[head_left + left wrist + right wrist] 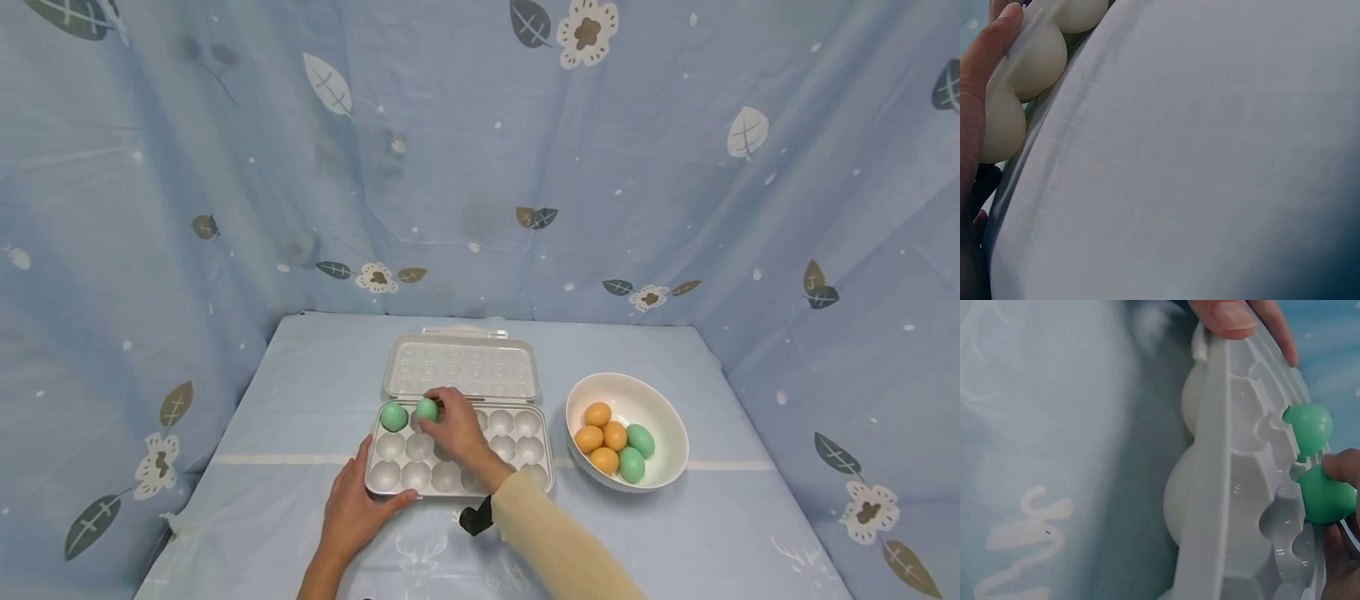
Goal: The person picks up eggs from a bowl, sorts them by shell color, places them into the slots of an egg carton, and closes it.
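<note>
My right hand (pixel 459 427) pinches a green egg (pixel 427 409) at the back row of a grey plastic egg carton (pixel 551 450). The carton lies open, its hinged lid folded back. Beside that egg, another green egg (pixel 393 417) sits in the back-left cup. At the carton's front-left corner, my left hand (pixel 358 506) holds the edge, thumb along the front rim and fingers along the left side. The right wrist view shows the held egg (pixel 1327 495) at its cup, right by the seated one (pixel 1309 428). My right forearm hides some cups.
To the carton's right stands a white bowl (pixel 667 417) holding several orange eggs (pixel 597 414) and two green eggs (pixel 632 464). A black object (pixel 476 518) shows under my right forearm. Patterned blue cloth (pixel 480 167) hangs behind and beside the cloth-covered table (pixel 285 500).
</note>
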Action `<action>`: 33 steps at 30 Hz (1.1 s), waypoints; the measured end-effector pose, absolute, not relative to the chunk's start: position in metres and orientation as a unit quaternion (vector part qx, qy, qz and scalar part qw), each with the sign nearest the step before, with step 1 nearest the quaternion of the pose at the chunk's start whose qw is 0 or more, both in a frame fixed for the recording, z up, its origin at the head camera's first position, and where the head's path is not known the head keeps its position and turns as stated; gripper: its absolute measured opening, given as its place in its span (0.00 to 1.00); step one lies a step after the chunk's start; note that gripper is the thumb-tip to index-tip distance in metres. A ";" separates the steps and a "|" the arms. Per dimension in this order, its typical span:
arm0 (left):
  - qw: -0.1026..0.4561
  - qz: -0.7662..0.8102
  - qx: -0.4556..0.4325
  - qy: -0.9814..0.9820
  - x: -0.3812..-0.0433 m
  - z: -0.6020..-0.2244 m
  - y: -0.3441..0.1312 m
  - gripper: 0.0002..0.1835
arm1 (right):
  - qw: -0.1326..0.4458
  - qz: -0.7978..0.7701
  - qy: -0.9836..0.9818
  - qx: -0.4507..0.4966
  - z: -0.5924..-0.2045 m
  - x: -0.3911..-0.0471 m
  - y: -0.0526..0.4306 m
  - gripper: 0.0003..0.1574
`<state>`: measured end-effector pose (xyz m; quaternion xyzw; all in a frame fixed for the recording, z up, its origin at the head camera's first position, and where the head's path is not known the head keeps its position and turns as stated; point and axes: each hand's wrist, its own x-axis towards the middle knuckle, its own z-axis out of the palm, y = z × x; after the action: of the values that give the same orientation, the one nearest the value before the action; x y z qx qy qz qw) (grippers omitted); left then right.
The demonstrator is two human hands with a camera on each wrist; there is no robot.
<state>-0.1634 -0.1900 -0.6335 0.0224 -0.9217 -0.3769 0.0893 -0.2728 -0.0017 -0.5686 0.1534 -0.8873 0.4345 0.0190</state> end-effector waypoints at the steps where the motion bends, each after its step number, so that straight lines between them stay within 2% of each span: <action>1: 0.089 -0.377 0.022 -0.922 -0.163 -0.634 -0.190 0.67 | 0.018 0.427 -0.891 0.155 -0.570 -0.272 -0.002 0.26; 14: 0.086 -0.377 0.022 -0.922 -0.163 -0.631 -0.188 0.67 | 0.067 0.329 -0.921 0.197 -0.582 -0.269 -0.006 0.24; 27: 0.085 -0.376 0.025 -0.922 -0.163 -0.633 -0.190 0.67 | 0.041 0.339 -0.925 0.166 -0.569 -0.270 -0.004 0.33; 33: 0.099 -0.376 0.015 -0.921 -0.163 -0.635 -0.191 0.66 | 0.047 0.370 -0.914 0.156 -0.561 -0.273 0.004 0.33</action>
<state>-0.1631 -0.1909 -0.6345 0.0149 -0.9213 -0.3756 0.0993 -0.2734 0.0044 -0.5606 0.1559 -0.9145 0.3704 0.0473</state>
